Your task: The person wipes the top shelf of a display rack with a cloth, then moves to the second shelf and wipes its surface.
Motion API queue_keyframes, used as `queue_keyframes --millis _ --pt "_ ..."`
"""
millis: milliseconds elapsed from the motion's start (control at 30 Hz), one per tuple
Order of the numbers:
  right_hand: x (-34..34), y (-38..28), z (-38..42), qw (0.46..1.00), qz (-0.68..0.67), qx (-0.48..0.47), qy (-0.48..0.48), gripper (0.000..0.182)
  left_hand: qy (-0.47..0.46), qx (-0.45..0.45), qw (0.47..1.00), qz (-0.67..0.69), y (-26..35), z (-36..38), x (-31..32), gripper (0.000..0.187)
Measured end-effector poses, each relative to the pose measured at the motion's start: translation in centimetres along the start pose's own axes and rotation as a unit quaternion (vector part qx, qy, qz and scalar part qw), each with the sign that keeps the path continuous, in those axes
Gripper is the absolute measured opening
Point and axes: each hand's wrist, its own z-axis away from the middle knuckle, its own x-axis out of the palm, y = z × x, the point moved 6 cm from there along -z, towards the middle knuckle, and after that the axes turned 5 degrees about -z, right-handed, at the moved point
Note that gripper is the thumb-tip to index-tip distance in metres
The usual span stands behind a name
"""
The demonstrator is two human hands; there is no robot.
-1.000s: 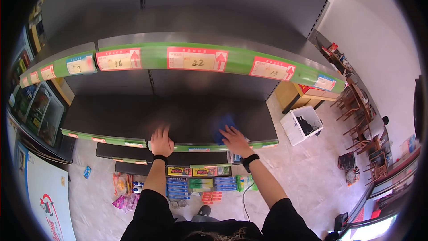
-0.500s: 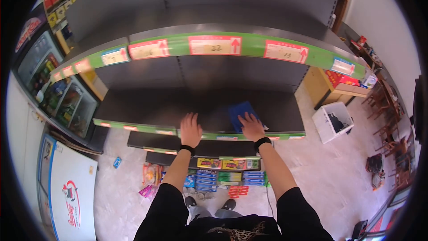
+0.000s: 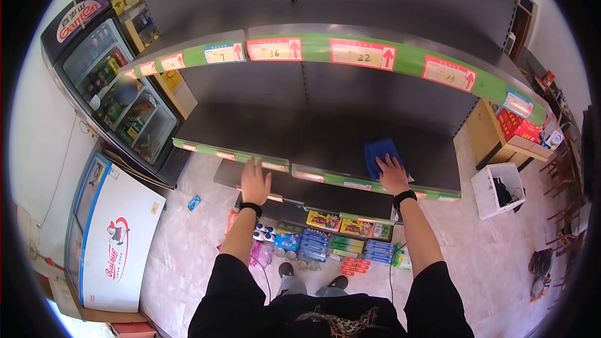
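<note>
My right hand (image 3: 393, 176) lies over a folded blue cloth (image 3: 379, 151) near the right end of the dark middle shelf (image 3: 332, 144), its fingers spread across the cloth. Part of the cloth is hidden beneath the palm. My left hand (image 3: 255, 183) is at the green front edge strip (image 3: 225, 155) of that shelf, empty, fingers apart and thumb out to the side. Both wrists wear black bands.
Above runs a higher shelf with a label strip (image 3: 313, 47). Boxed goods (image 3: 324, 219) and packets (image 3: 315, 244) sit low near my feet. A drinks fridge (image 3: 119, 87) and white chest freezer (image 3: 119, 238) stand left; a white bin (image 3: 498, 191) stands right.
The view has swung left, so the shelves appear farther right. My left hand has shifted from the shelf top to its front edge. My right hand stays on the cloth.
</note>
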Motion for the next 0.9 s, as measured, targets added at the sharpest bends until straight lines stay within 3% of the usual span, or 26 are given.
queue_keyframes --millis 333,500,767,900 --pt "-0.1 -1.0 0.0 0.998 -0.007 -0.014 0.059 0.057 -0.055 -0.048 0.996 -0.052 -14.2 -0.2 0.8 0.058" --pt "1.3 -5.8 -2.3 0.998 -0.018 -0.021 0.049 0.057 -0.039 -0.074 0.994 -0.073 -19.8 -3.7 3.3 0.059" --pt "3.5 -17.4 -8.3 0.995 -0.065 -0.069 0.009 0.057 0.05 -0.002 0.998 -0.044 -27.2 -11.2 4.6 0.053" --pt "4.2 -22.8 -10.4 0.992 -0.084 -0.073 -0.058 0.058 0.013 0.075 0.997 0.025 -28.0 -13.0 3.8 0.056"
